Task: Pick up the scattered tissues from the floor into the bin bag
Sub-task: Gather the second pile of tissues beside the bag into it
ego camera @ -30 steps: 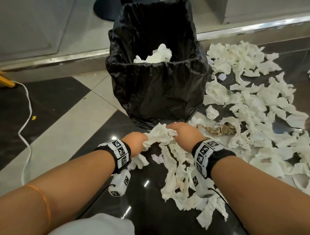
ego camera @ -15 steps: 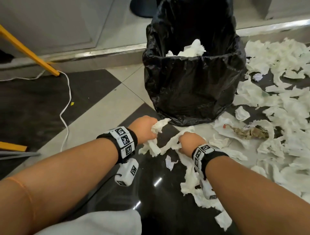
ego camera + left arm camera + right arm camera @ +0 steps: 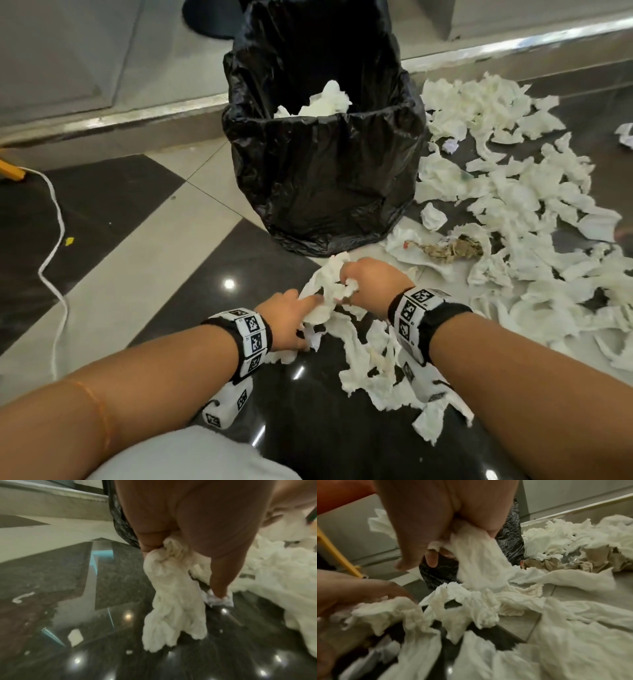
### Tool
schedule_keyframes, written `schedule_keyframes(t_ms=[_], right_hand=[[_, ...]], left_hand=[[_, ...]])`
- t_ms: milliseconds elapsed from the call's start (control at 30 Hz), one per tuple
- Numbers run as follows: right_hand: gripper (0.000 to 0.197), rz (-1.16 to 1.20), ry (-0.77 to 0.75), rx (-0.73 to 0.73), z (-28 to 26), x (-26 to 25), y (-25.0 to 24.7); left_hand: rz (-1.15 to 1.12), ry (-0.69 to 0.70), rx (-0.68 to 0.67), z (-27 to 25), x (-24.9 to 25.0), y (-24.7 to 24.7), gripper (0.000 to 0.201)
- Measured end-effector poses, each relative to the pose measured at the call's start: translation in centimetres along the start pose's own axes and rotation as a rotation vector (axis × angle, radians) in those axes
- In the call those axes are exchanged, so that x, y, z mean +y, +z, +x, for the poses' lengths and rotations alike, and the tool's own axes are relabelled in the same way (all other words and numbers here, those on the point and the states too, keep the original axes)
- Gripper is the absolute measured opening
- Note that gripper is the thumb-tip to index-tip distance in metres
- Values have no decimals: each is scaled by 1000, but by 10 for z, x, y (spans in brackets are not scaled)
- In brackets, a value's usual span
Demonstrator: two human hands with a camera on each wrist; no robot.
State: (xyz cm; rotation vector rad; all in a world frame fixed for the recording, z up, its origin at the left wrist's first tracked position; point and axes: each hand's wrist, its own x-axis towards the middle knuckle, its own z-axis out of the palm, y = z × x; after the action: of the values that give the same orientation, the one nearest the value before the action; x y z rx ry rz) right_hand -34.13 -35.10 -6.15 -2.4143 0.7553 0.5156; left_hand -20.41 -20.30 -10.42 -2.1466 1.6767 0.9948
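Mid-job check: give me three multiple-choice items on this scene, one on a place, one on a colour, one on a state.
1. Where is most of the loose tissue relative to the bag?
A. to its right
B. to its left
C. behind it

2. The bag is:
A. blue
B. black
C. white

3. The right hand is:
A. flat on the floor
B. inside the bag
C. gripping tissue

Answers:
1 A, the pile spreads over the floor on the right.
2 B, its glossy plastic is black.
3 C, tissue bunches in its curled fingers in the right wrist view.
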Motion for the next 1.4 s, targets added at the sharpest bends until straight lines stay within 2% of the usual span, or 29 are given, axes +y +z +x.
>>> schedule_keyframes(t_ms=[33,67,100,200,333,400,433,500,533,600,700,733,800,867,933,1000,1066,1166,1200,1333,1400], right_hand=[[51,-28,5,-31,-2,2,3],[58,-41,3,-46,-4,4,6],[63,-51,0,-61,-7,7,10],[78,-123,-26,-91,-9,15,22],[100,-271,-21,-223,-9,20,37],[92,-341,-25,-287,-8,17,45],[79,-374,-29,-291,-7,15,48],[47,-428,-58,-253,-4,9,51],[38,-432,-61,-228,-2,8,51],[31,-343,-35,-193,5,4,47],[28,-40,59,-29,14,-2,31],[28,51,78,50,16,-4,25],[37,164,100,146,19,-7,19],[56,168,79,129,23,-11,18],[75,55,45,28,34,-15,28],[80,-61,34,-72,45,-20,43],[70,-128,45,-139,50,-27,54],[39,-240,3,-144,47,-32,60],[35,-272,0,-149,46,-32,59],[36,-239,19,-131,37,-21,45],[38,-228,16,-120,30,-13,37]], left_hand=[[17,-22,-24,2,1,6,92],[26,-51,-44,6,1,11,94],[24,-74,-47,8,3,14,85],[58,-65,-24,17,7,11,34],[22,-40,21,18,7,-12,14],[-32,-74,86,14,3,-23,13],[-74,-107,121,11,0,-28,9],[-193,-170,227,1,-10,-35,4],[-253,-181,288,-4,-14,-38,2],[-371,-192,369,-15,-20,-42,8],[-537,-206,413,-32,-28,-45,41],[-545,-199,419,-36,-29,-45,42],[-479,-188,409,-42,-29,-47,29],[-427,-213,417,-49,-28,-52,24],[-421,-223,444,-55,-29,-56,24],[-432,-206,469,-62,-30,-60,20],[-443,-175,494,-71,-31,-64,20],[-462,-148,544,-83,-32,-77,22],[-491,-138,584,-86,-33,-84,21],[-610,-148,783,-97,-35,-133,15],[-629,-141,926,-103,-31,-165,20]])
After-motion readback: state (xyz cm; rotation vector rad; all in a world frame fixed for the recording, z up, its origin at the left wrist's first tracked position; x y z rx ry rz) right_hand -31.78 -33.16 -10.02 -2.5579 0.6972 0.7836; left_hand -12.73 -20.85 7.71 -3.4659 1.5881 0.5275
